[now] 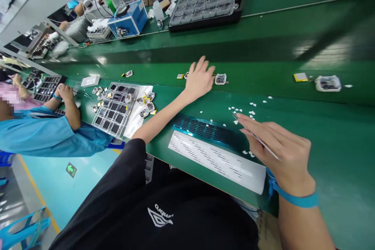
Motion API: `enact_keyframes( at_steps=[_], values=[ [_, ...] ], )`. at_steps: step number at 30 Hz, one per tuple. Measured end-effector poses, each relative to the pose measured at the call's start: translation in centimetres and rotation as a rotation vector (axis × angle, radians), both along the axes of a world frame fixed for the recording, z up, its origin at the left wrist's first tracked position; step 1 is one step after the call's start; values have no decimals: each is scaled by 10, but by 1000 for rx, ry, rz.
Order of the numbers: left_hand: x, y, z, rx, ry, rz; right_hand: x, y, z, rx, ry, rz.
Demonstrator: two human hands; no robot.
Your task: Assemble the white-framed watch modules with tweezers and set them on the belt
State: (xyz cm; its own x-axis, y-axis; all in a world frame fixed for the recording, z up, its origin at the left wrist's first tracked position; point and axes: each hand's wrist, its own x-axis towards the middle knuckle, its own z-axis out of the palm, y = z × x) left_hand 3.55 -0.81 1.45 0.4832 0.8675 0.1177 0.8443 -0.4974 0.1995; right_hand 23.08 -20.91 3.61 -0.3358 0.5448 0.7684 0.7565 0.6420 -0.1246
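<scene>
While a co-worker in blue shares the green bench, the left hand reaches unclenched beside a gadget; the right hand grips tweezers.

Turquoise floor, yellow line, blue plastic stool.

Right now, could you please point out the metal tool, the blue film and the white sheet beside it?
Metal tool (pixel 267 148): head view, on its shaft.
Blue film (pixel 202 129): head view, on its patterned middle.
White sheet (pixel 216 160): head view, on its printed middle.
</scene>
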Motion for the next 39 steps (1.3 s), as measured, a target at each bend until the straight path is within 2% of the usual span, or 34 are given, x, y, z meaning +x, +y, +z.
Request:
enact_keyframes(
  at_steps=[3,6,8,11,14,16,18,22,25,29,39],
  values=[
    [20,11,-10,-144,-68,-126,4,1,-2,9,16,-25],
    [20,18,-13,-221,-170,-120,6,1,-3,13,22,-32],
    [13,10,-8,-234,-281,-124,7,1,-3,5,12,-45],
    [-1,-28,5,-376,-554,-132,6,0,-4,8,9,-63],
    [-13,-80,19,-724,-911,-184,2,0,-9,25,55,-81],
    [-18,-110,25,-925,-1048,-195,-1,0,-14,16,103,-102],
    [-20,-129,27,-1038,-1112,-160,-5,-1,-18,-8,140,-113],
    [-22,-144,23,-1003,-1096,-80,-14,-2,-21,-68,114,-110],
    [-25,-147,20,-948,-1050,-108,-20,-2,-21,-131,59,-90],
    [-27,-153,19,-796,-967,-160,-27,0,-22,-179,81,-88],
    [-23,-163,15,-693,-955,-94,-28,-4,-27,-241,111,-135]
  ],
)
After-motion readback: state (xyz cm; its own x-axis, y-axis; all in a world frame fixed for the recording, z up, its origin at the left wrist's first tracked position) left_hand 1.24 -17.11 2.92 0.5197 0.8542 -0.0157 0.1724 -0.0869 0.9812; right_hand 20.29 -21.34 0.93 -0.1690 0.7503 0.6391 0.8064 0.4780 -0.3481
